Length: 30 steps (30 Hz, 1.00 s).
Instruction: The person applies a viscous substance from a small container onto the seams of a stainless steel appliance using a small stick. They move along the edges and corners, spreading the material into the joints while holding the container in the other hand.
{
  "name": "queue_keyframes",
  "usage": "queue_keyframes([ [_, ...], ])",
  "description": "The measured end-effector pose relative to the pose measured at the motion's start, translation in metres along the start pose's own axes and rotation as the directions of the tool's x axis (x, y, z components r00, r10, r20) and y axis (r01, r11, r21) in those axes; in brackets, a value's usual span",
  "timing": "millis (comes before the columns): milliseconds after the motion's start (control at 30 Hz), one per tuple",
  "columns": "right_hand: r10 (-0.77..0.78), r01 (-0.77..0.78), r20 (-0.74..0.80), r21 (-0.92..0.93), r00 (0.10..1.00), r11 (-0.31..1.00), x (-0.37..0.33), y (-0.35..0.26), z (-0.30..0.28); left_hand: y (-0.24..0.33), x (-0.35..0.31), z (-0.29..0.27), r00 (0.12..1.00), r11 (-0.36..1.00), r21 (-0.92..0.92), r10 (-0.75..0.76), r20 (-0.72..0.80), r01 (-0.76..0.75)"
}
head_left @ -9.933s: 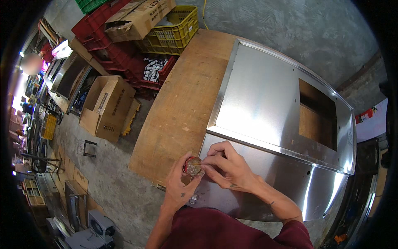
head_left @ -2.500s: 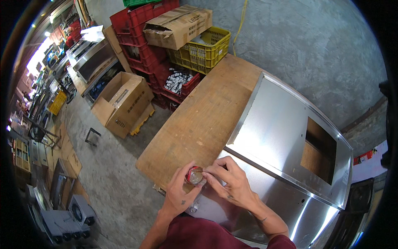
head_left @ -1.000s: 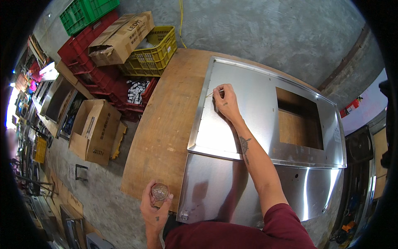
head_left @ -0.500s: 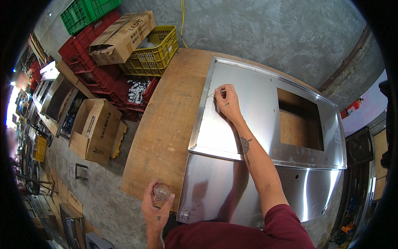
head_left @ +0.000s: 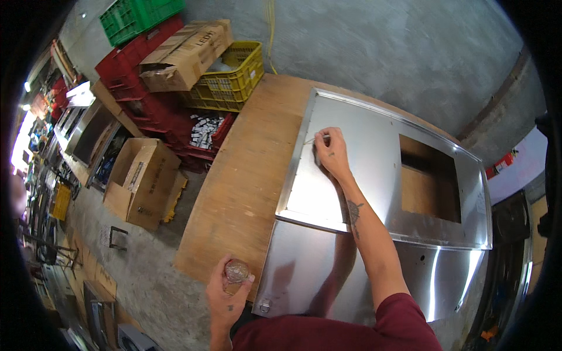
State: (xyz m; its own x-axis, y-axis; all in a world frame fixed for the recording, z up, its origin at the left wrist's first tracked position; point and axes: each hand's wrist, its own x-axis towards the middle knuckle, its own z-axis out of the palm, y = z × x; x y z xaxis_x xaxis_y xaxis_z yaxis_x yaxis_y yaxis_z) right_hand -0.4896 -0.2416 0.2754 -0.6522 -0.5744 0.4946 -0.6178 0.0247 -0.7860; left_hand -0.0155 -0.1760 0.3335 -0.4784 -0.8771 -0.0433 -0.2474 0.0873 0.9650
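Note:
My left hand (head_left: 225, 295) grips a small round clear container (head_left: 236, 271) near the front edge of the wooden table; its contents look brownish. Further off, my right hand (head_left: 331, 149) pinches a thin pale stick (head_left: 309, 141) between thumb and fingers. The stick points left, its tip at the raised left rim of a brushed metal cabinet (head_left: 369, 169), a little below the rim's far corner. Small dark marks run along that rim. A rectangular opening (head_left: 430, 202) is cut into the cabinet's right part, with wood-coloured surface showing inside.
The cabinet lies on a wooden table (head_left: 234, 181) beside a grey wall (head_left: 380, 52). Stacked red crates (head_left: 132, 105), a yellow crate (head_left: 249, 73), a green crate (head_left: 140, 20) and a long carton (head_left: 187, 52) stand left of it. An open cardboard box (head_left: 146, 193) sits on the floor.
The view has shifted, so the whole scene sits slightly further right and lower. Both hands keep their grips, and the stick's tip stays at about the same place on the rim.

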Motion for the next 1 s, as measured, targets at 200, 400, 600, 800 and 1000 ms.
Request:
queue_keyframes([
  [200, 0.284, -0.283, 0.030, 0.242, 0.958, 0.928, -0.004, 0.036, -0.002, 0.009, 0.003, -0.012, 0.995, 0.995, 0.092, 0.027, 0.097, -0.036],
  [400, 0.363, -0.316, -0.016, 0.455, 0.932, 0.832, -0.016, 0.040, -0.040, 0.003, -0.010, -0.020, 0.994, 0.977, -0.208, -0.020, 0.104, 0.041],
  [600, 0.280, -0.276, 0.054, 0.424, 0.959, 0.863, -0.056, -0.070, -0.040, 0.015, -0.017, -0.032, 0.998, 0.994, -0.090, -0.059, 0.035, 0.061],
  [800, 0.146, -0.255, 0.259, 0.461, 0.955, 0.850, -0.137, -0.198, -0.024, 0.010, -0.015, -0.029, 0.999, 0.994, -0.102, 0.039, 0.022, -0.037],
  [1000, -0.007, -0.193, 0.370, 0.499, 0.929, 0.845, -0.173, -0.251, -0.027, 0.026, -0.008, -0.026, 0.998, 0.993, -0.117, 0.031, 0.062, -0.023],
])
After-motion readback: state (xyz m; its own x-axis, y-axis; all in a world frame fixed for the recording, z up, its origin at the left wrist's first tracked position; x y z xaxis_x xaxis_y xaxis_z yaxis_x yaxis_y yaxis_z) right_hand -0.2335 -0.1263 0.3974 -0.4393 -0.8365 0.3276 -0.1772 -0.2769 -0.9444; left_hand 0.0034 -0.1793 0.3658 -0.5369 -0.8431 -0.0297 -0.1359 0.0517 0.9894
